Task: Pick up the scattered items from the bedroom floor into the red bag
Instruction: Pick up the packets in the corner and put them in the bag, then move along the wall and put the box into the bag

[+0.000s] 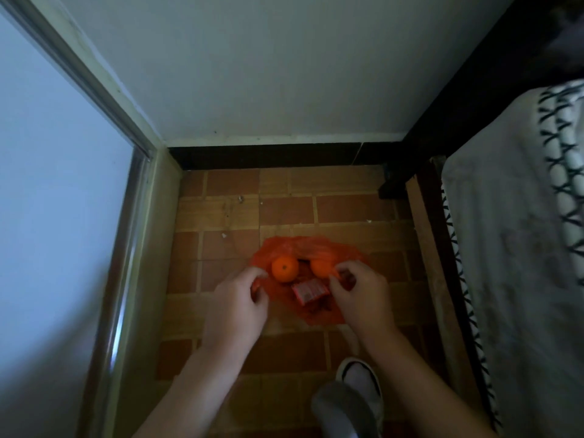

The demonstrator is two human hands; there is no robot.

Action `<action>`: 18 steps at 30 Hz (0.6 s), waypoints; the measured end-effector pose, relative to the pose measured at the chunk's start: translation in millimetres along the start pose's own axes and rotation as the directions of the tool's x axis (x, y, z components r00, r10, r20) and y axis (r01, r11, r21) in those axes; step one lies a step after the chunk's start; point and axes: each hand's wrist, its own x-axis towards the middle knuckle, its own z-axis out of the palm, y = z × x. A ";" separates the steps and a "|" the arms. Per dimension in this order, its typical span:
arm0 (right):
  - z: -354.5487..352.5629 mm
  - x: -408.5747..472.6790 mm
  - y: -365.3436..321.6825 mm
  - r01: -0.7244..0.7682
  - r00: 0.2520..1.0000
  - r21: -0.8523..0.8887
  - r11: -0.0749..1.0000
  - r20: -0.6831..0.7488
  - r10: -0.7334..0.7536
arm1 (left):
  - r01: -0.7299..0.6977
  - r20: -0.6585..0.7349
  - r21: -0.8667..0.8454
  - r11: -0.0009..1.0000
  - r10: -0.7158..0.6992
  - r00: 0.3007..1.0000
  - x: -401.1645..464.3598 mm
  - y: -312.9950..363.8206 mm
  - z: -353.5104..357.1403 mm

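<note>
Oranges and red packet inside red bag.

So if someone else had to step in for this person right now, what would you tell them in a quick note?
Left hand pinches the red bag at its left edge; right hand pinches its right edge, holding the mouth open on the tiled floor.
In the bag: one orange, a second orange partly hidden, and a red packet.
Done: those items are bagged.
Left: only small white bits show on the floor; check outside the view.
</note>
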 end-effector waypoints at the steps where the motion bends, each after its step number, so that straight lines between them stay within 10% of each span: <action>1: -13.8 -7.6 -11.2 -0.002 1.000 0.017 1.000 0.007 0.002 | 0.003 0.002 0.010 1.000 -0.003 1.000 -9.0 7.8 -11.6; 18: -275.6 -159.3 -242.7 -0.029 0.999 0.090 0.996 0.035 0.026 | -0.053 -0.032 0.012 0.999 0.053 0.998 -187.2 209.3 -257.6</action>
